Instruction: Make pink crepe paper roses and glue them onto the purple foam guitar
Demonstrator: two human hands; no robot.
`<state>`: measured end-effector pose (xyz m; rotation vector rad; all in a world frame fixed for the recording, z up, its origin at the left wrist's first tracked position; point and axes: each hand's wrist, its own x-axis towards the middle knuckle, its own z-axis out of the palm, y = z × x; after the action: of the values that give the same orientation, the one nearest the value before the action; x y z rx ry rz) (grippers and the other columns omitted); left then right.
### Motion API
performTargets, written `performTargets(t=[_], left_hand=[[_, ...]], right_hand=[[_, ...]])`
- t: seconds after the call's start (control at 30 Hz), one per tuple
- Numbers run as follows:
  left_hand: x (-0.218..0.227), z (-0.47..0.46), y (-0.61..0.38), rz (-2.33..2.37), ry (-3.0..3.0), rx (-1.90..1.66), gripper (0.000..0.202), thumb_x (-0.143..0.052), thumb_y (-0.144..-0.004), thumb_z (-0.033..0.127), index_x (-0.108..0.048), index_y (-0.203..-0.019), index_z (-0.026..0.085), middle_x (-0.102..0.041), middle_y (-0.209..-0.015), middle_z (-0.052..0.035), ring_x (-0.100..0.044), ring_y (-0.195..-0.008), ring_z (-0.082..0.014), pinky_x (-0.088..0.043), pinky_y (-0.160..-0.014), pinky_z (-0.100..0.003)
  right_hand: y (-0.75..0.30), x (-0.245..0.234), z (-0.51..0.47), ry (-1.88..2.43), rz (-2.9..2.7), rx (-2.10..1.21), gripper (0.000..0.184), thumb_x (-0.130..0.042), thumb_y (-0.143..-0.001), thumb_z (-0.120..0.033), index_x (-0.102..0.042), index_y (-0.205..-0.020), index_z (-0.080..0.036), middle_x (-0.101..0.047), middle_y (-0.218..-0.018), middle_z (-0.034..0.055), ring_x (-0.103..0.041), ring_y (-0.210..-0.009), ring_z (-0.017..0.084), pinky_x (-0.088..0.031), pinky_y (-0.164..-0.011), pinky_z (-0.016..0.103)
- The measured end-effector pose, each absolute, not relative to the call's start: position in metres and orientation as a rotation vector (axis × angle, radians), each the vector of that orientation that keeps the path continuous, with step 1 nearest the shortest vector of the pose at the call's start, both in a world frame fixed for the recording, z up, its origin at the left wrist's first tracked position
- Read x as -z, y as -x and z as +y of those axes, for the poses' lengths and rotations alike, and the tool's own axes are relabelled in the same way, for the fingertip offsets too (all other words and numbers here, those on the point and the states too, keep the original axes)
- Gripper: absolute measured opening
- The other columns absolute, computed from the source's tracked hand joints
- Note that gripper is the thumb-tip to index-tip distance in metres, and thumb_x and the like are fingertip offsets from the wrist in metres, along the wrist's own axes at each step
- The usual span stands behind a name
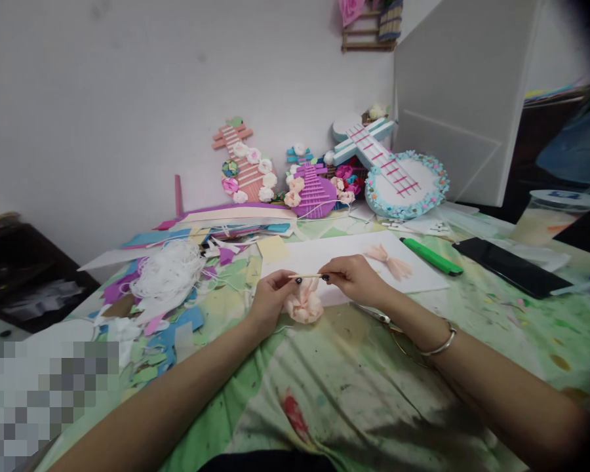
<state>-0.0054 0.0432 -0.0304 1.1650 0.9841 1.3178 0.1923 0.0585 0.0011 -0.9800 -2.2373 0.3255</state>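
While they work above the table, between its front and back edges, the left hand and right hand should press evenly, sparing the peach paper flower just below, ruffled and rounded; their grips pinch opposite ends of a slim, straight, cream stick.

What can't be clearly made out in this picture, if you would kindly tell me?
All in the head view:
Palms of the left hand and right hand: turned away from the camera.
Pale stick-like piece: too small to tell its material.
Pink flower-like piece: partly covered by the left hand.
Metal tool: partly hidden by the right forearm.
Wall rack: cut off by the top edge.
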Motion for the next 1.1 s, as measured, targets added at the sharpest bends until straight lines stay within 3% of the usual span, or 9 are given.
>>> performTargets(t=[0.17,0.43,0.63,0.8,1.1], left_hand=[[0.0239,0.0374,0.0023,1.022,-1.178,-1.288,0.021,-0.075,-0.057,0.022,-0.067,-0.075,0.013,-0.065,-0.068,-0.0009,-0.055,-0.059,-0.0101,-0.041,-0.056,-0.02],[0.0244,0.0362,0.0044,0.974,-1.236,-1.289,0.02,-0.074,-0.06,0.024,-0.069,-0.076,0.013,-0.067,-0.072,-0.0017,-0.056,-0.065,-0.011,-0.041,-0.06,-0.02],[0.0232,0.0367,0.0032,0.942,-1.077,-1.291,0.025,-0.068,-0.068,0.038,-0.068,-0.073,0.013,-0.062,-0.065,-0.0001,-0.052,-0.056,-0.0098,-0.037,-0.052,-0.021],[0.0216,0.0375,0.004,0.974,-1.078,-1.315,0.019,-0.072,-0.063,0.031,-0.068,-0.065,0.013,-0.059,-0.058,0.0014,-0.049,-0.053,-0.0081,-0.033,-0.05,-0.02],[0.0309,0.0437,0.0095,1.024,-1.219,-1.311,0.016,-0.074,-0.062,0.026,-0.072,-0.073,0.014,-0.066,-0.065,-0.0003,-0.052,-0.058,-0.0095,-0.037,-0.056,-0.021]], right_hand=[[-0.193,0.0018,0.0589,0.968,-2.289,-0.251,0.04,-0.047,-0.07,-0.002,-0.073,-0.096,-0.019,-0.072,-0.082,0.004,-0.061,-0.071,0.014,-0.04,-0.065,0.022],[-0.1908,-0.0005,0.0543,1.02,-2.305,-0.169,0.036,-0.047,-0.077,-0.005,-0.071,-0.101,-0.019,-0.071,-0.085,0.0062,-0.062,-0.075,0.015,-0.041,-0.065,0.023],[-0.1883,0.0022,0.0528,1.004,-2.3,-0.105,0.034,-0.047,-0.08,-0.006,-0.071,-0.101,-0.019,-0.07,-0.085,0.007,-0.062,-0.077,0.015,-0.042,-0.066,0.023],[-0.186,0.005,0.0507,0.99,-2.312,0.01,0.033,-0.047,-0.081,-0.007,-0.07,-0.102,-0.019,-0.069,-0.086,0.0075,-0.061,-0.082,0.017,-0.043,-0.072,0.025],[-0.1866,0.0056,0.0499,1.029,-2.296,0.088,0.031,-0.047,-0.082,-0.008,-0.069,-0.101,-0.019,-0.068,-0.085,0.0073,-0.061,-0.083,0.017,-0.043,-0.072,0.024]])
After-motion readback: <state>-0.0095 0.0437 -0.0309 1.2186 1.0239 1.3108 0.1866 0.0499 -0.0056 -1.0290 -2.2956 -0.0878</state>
